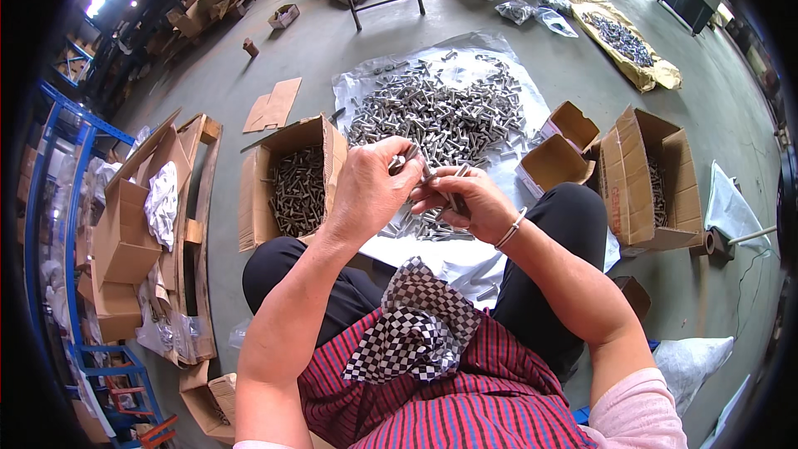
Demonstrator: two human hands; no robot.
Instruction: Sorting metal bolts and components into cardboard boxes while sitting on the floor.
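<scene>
Your left hand [366, 191] pinches one metal bolt [405, 158] at chest height, and your right hand [465, 199] is closed around a small bundle of bolts [453, 195], too overlapped to count. They look heavy for their size, rigid and slick, so grip each by the shank. Countless more lie heaped on the plastic sheet [357, 83] ahead; three open cartons hold others.

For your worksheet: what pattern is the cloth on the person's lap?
Black-and-white checked cloth, head view.
</scene>
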